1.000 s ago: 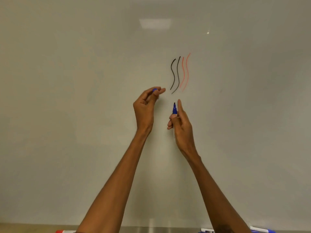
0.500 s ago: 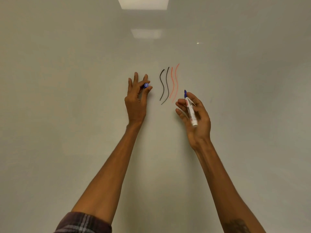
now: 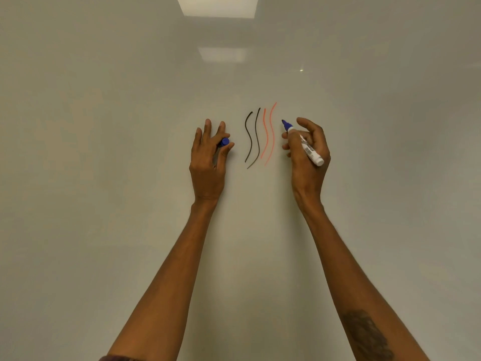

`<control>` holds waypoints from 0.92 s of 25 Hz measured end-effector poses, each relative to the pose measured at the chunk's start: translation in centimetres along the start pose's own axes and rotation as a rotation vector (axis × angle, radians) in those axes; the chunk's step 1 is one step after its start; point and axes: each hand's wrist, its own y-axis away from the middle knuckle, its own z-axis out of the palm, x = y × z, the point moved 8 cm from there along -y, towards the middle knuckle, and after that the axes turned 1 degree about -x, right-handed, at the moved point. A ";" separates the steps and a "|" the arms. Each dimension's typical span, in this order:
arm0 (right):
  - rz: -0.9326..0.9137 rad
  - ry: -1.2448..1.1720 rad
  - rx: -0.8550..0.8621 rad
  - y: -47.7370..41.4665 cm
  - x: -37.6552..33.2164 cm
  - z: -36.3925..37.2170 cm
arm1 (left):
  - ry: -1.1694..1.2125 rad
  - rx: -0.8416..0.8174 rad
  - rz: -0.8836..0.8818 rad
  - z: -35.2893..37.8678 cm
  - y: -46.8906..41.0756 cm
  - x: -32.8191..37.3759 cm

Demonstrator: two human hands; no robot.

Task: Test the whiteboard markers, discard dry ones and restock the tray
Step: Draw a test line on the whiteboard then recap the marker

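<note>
A whiteboard fills the view. On it stand two black wavy lines and two orange-red wavy lines. My right hand grips an uncapped blue marker with a white barrel; its blue tip points up-left, just right of the orange lines and close to the board. My left hand pinches the blue cap between thumb and forefinger, other fingers stretched up, left of the black lines.
Ceiling lights are reflected in the board near the top. The marker tray is out of view below.
The view has tilted up, so the tray markers at the bottom edge have left the frame. My right hand has moved up and right, bringing the marker tip beside the orange lines. My left hand has drifted left.
</note>
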 end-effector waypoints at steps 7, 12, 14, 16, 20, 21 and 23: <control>-0.300 0.304 0.015 -1.9 -2.1 1.4 | 0.003 0.044 0.073 -0.5 -0.1 1.1; -0.302 0.455 0.059 4.0 1.0 -1.4 | -0.019 0.028 0.050 -0.3 0.0 0.4; -0.267 0.471 0.028 6.2 2.1 -1.7 | -0.026 0.024 0.053 -0.2 0.0 0.5; -0.203 0.386 0.034 5.7 2.0 -1.7 | -0.019 0.028 0.067 -0.3 0.0 0.8; -0.219 0.255 0.140 0.2 -1.0 -1.5 | -0.010 0.040 0.117 -0.6 0.1 1.6; -0.248 0.275 0.136 -1.1 -1.8 -0.9 | -0.016 0.040 0.124 -0.6 0.1 1.6; -0.306 0.330 0.101 -2.5 -2.4 0.1 | -0.023 0.035 0.118 -0.5 0.1 1.4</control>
